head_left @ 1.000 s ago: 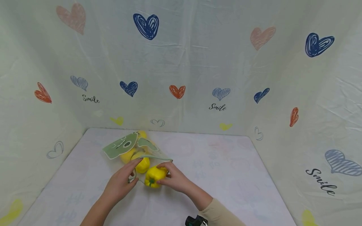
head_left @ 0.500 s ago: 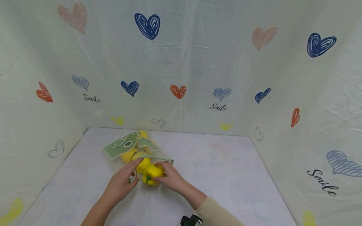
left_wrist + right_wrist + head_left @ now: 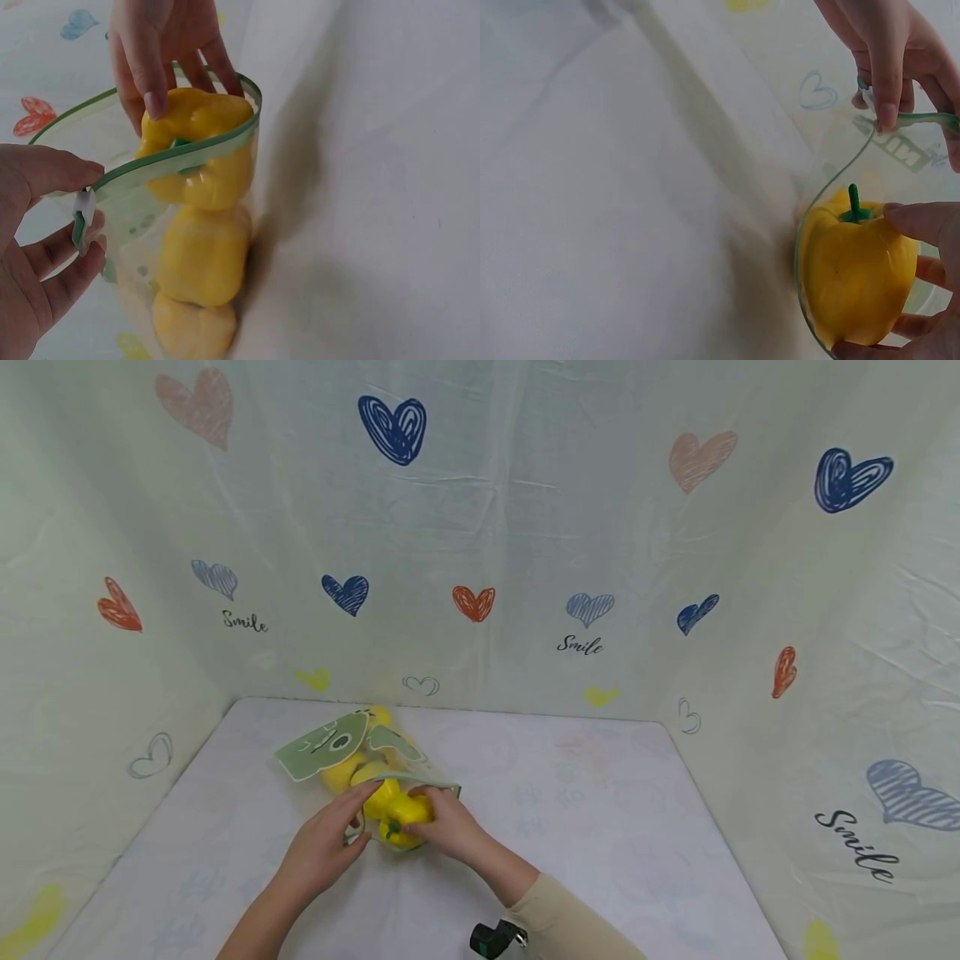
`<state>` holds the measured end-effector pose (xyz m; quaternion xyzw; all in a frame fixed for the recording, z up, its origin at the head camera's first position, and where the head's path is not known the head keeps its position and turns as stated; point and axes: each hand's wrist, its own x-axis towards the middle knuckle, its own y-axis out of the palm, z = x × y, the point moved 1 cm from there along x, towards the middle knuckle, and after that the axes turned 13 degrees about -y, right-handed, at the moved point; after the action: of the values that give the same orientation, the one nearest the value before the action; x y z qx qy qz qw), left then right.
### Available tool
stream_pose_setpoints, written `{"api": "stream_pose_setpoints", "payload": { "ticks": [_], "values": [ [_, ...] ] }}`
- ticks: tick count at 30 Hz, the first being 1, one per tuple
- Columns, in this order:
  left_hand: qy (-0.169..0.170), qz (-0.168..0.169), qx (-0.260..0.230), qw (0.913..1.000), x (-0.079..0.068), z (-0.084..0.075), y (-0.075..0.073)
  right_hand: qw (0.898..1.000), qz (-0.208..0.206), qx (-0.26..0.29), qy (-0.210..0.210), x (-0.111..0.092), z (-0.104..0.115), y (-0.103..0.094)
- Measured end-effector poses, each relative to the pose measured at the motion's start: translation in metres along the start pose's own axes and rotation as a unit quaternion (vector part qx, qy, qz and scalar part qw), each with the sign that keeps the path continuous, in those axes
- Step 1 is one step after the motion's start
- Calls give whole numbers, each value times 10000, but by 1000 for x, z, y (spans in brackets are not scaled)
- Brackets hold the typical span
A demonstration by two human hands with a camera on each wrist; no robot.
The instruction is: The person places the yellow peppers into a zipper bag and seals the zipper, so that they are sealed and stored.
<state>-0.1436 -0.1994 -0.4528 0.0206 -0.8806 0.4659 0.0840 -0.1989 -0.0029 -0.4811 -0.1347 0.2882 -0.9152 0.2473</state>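
A see-through zip bag (image 3: 318, 753) with green print and a green rim lies on the table, its mouth towards me. Several yellow things fill it; behind the mouth is a yellow pepper-like shape (image 3: 204, 255), blurred by the film. My left hand (image 3: 324, 842) pinches the rim at one corner, by the white slider (image 3: 85, 206). My right hand (image 3: 455, 828) grips a yellow bell pepper (image 3: 859, 281) with a green stem, thumb on one side and fingers on the other. That pepper sits inside the mouth, partly below the rim, with the right fingertips within the opening.
The white tabletop (image 3: 585, 860) extends to both sides, with fabric walls (image 3: 517, 677) printed with hearts behind and beside it. A small black device (image 3: 491, 938) shows at the right forearm, near the beige sleeve (image 3: 570, 922).
My right hand has moved left and slightly away from me, carrying the bell pepper from the rim into the bag's mouth. The left hand has kept its hold on the rim.
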Motion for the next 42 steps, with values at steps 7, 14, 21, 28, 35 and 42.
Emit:
{"api": "stream_pose_setpoints", "payload": {
  "ticks": [7,14,21,28,35,42],
  "values": [
    [-20,17,18,10000,0,0,1,9998,59,-118,113,5,1,1],
    [-31,28,-8,10000,-1,0,2,9997,87,-127,206,9,1,3],
    [-18,-39,56,10000,-1,-1,3,9999,30,-54,80,13,-1,6],
    [46,-86,56,9999,-1,-1,4,9999,-30,5,145,18,-4,11],
    [115,-179,51,9998,-1,1,5,9998,-100,33,162,23,-5,14],
    [114,-172,49,9998,0,1,6,9998,-160,-4,104,29,-6,15]
  ]
}}
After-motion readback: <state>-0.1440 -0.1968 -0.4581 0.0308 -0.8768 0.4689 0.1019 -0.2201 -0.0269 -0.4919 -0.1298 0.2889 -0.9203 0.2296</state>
